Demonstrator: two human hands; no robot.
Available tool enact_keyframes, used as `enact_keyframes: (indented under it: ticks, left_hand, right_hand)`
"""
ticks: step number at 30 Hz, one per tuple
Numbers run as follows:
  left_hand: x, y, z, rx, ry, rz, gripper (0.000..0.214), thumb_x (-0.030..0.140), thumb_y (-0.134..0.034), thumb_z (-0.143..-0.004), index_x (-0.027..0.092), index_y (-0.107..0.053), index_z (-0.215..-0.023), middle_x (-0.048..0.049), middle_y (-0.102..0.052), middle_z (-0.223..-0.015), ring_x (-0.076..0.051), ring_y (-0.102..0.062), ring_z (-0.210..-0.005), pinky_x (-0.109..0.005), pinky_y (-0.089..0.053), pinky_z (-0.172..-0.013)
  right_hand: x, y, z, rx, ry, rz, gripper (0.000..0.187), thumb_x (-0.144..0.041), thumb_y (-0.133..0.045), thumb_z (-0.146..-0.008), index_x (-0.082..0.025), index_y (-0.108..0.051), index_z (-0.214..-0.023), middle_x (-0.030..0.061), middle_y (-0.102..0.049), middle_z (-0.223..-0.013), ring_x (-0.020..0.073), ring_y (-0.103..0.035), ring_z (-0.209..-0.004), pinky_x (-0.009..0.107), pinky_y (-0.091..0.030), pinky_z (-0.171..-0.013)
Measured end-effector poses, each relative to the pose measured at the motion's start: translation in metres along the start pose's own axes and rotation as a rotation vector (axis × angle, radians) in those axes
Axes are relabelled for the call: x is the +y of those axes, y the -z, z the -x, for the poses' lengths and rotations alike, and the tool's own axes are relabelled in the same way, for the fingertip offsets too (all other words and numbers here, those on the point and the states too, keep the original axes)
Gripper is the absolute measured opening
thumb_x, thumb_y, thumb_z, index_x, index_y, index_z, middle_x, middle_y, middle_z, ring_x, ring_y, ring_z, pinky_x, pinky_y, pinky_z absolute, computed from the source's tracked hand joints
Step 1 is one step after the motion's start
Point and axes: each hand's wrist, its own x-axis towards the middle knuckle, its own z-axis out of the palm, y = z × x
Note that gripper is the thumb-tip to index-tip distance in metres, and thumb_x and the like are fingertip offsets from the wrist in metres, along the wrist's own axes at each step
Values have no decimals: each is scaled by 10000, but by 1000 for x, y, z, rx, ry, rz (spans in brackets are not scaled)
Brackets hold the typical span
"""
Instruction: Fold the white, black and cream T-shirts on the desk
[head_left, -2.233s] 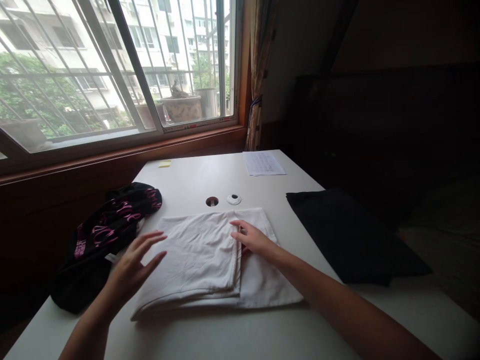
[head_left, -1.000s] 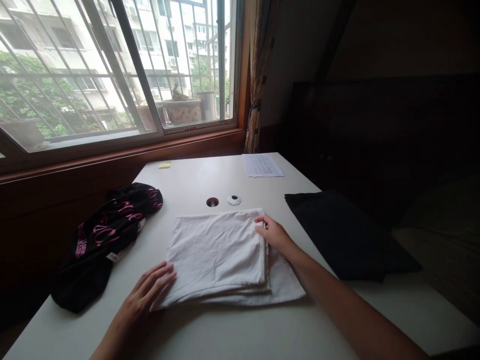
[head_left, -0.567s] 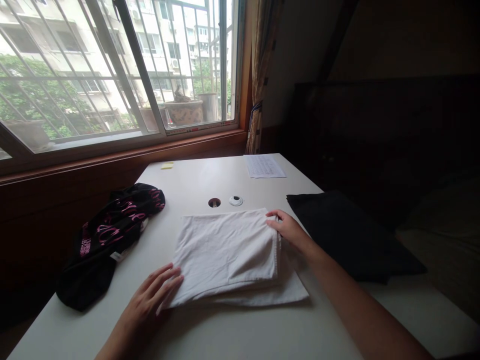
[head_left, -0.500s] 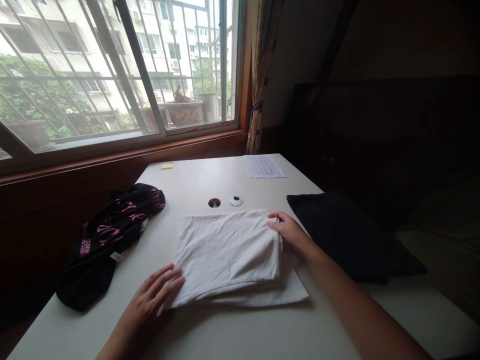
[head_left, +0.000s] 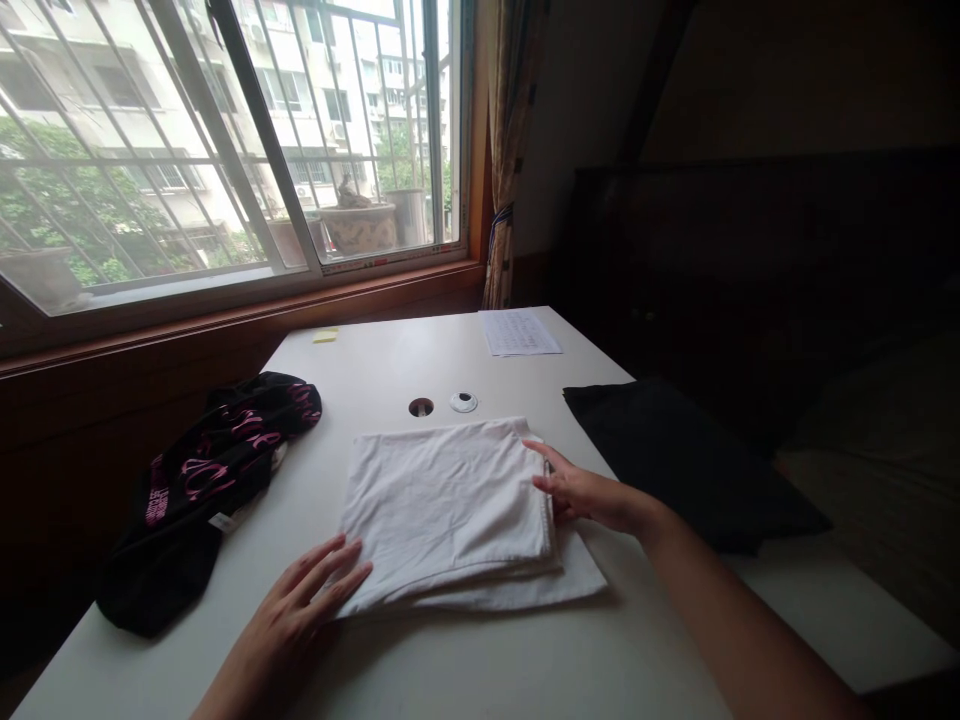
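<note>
A folded white cloth [head_left: 450, 505] lies in the middle of the white table [head_left: 465, 660]. My left hand [head_left: 300, 605] rests flat by the cloth's near left corner, fingers stretched out and touching its edge. My right hand [head_left: 585, 492] lies on the cloth's right edge, its fingers extended and pressed flat against the fold. Neither hand holds anything.
A crumpled black garment with pink print [head_left: 202, 480] lies at the table's left. A dark cushion [head_left: 682, 460] sits at the right edge. A sheet of paper [head_left: 519, 332], a yellow note [head_left: 325, 336], a cable hole [head_left: 421, 407] and its cap [head_left: 463, 402] lie farther back, below the window.
The top layer of the white cloth has been drawn to the right over the lower layers. My right hand has slid along the right edge toward me. My left hand has come down beside the near left corner.
</note>
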Motion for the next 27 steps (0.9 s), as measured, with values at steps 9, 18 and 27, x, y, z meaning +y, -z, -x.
enact_keyframes:
  ticks: [9,18,27]
  left_hand:
    - [-5,-1,2,1,-15,55,497,189,-517,-968,308,-548,-1450,-71,-594,-1462,-254,-522,-1379,-386,-531,-1080]
    - [0,11,-2,-34,-42,129,523,130,-541,-943,367,-577,-1408,-27,-649,-1398,-231,-542,-1361,-376,-542,-1064]
    - [4,24,-33,-68,-53,88,352,254,-547,-1005,330,-632,-1338,-8,-669,-1377,-194,-603,-1303,-440,-384,-1216]
  right_hand:
    - [34,-22,27,55,37,65,652,-400,-751,-808,-252,-424,-1353,33,-647,-1041,128,-662,-612,236,-505,-524]
    - [26,-13,30,75,31,360,519,-324,-700,-798,-254,-556,-1292,19,-671,-899,104,-539,-490,222,-388,-441]
    - [-19,-15,1,358,296,926,303,-344,-500,-974,-236,-731,-1137,88,-751,-971,258,-705,-859,350,-529,-778]
